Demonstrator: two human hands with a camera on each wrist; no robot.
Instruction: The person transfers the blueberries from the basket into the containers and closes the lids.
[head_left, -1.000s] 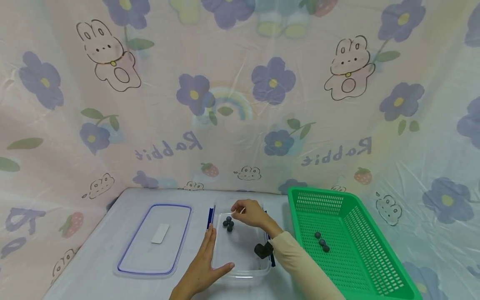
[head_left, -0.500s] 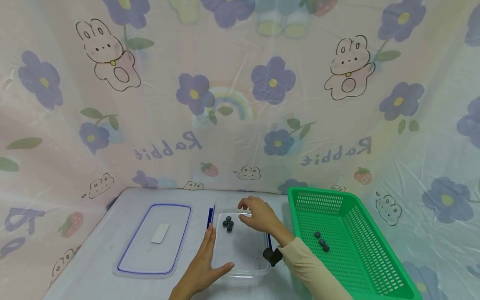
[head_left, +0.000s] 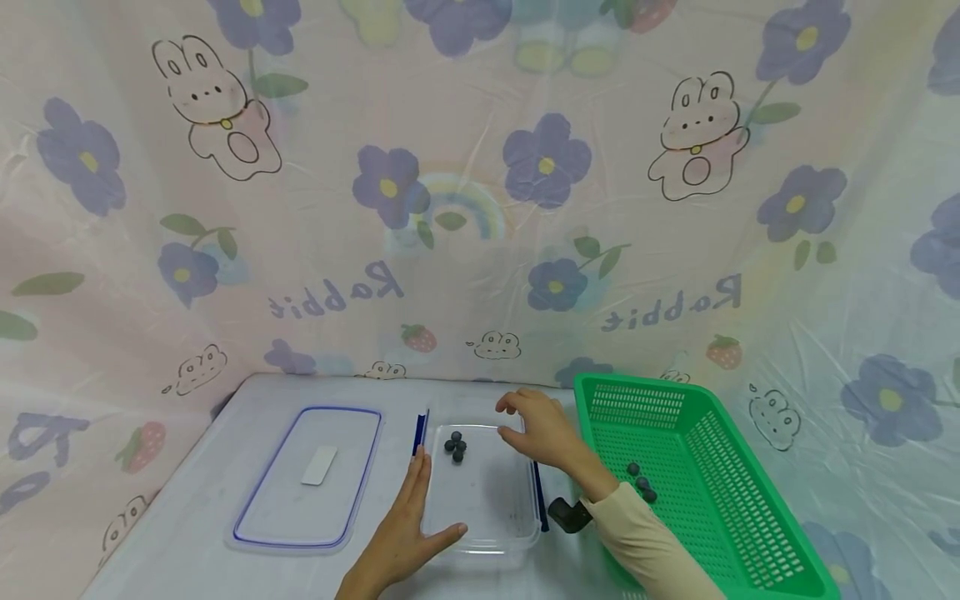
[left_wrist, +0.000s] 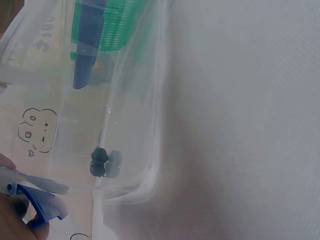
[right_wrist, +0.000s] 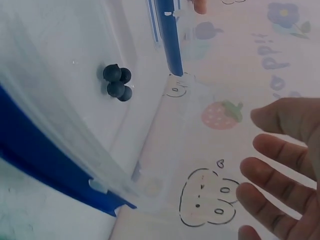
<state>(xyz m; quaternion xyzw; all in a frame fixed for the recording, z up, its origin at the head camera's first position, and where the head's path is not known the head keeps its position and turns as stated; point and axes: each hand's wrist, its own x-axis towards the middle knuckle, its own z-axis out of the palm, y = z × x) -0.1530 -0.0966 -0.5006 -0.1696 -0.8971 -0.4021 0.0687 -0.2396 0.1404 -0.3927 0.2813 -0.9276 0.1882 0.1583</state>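
Note:
Several dark blueberries [head_left: 456, 447] sit clustered in the back left of a clear plastic box [head_left: 483, 542] with blue side clips. My left hand [head_left: 405, 521] rests along the box's left wall, fingers straight and thumb spread toward the front; in the left wrist view its fingertips lie by a blue clip [left_wrist: 42, 205]. My right hand [head_left: 543, 429] hovers over the box's back right rim, fingers loosely bent and apart. Nothing shows between the fingers [right_wrist: 272, 175] in the right wrist view, and the blueberries [right_wrist: 116, 82] lie well away from them.
A green perforated basket [head_left: 738, 467] stands on the right with 3 blueberries [head_left: 642, 482] in it; my right forearm passes over its near left side. To the left lies a clear lid [head_left: 258, 500] with a blue seal and a white label [head_left: 319, 466]. A patterned curtain [head_left: 465, 275] closes the back.
My right hand has moved right, away from the blueberries toward the basket, and its pinched fingers have spread apart. The left hand stays at the box wall.

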